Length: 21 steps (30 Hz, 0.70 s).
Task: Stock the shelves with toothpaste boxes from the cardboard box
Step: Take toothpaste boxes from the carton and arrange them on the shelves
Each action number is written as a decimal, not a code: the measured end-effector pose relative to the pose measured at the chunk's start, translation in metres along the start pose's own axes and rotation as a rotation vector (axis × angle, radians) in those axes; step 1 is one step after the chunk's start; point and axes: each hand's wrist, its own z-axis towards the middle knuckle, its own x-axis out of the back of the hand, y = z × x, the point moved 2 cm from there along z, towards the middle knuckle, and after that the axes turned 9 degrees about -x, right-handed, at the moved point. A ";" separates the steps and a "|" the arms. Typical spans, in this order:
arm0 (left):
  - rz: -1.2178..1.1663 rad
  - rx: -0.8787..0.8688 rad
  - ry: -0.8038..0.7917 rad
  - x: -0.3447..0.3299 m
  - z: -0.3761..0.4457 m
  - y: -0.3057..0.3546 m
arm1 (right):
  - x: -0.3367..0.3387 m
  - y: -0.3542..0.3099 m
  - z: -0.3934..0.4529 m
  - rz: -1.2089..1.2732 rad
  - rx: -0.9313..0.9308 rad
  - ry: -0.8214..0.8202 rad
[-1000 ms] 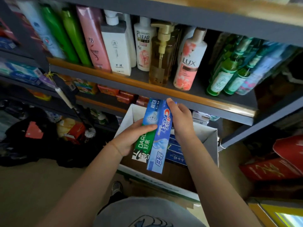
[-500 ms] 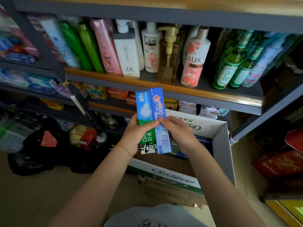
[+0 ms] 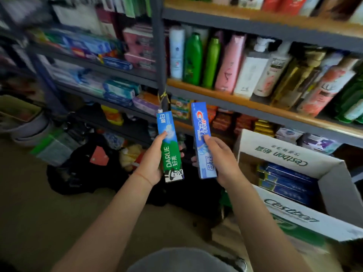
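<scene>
DARLIE on green box (image 3: 171, 154), Crest on blue box (image 3: 203, 141), Cestbon on carton (image 3: 290, 216)

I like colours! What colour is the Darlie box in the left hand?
Green below, blue on top: Darlie box, head view.

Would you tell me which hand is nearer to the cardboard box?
The right hand, gripping the Crest box, is just left of the cardboard box. The left hand is farther left.
</scene>
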 end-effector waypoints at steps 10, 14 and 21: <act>0.030 -0.082 0.053 0.122 0.008 0.083 | -0.142 -0.011 0.024 -0.230 0.019 -0.163; 0.022 -0.099 0.104 0.152 0.043 0.110 | -0.183 -0.025 0.062 -0.223 0.002 -0.144; 0.113 -0.156 0.200 0.217 0.136 0.187 | -0.277 -0.045 0.169 0.024 -0.094 -0.248</act>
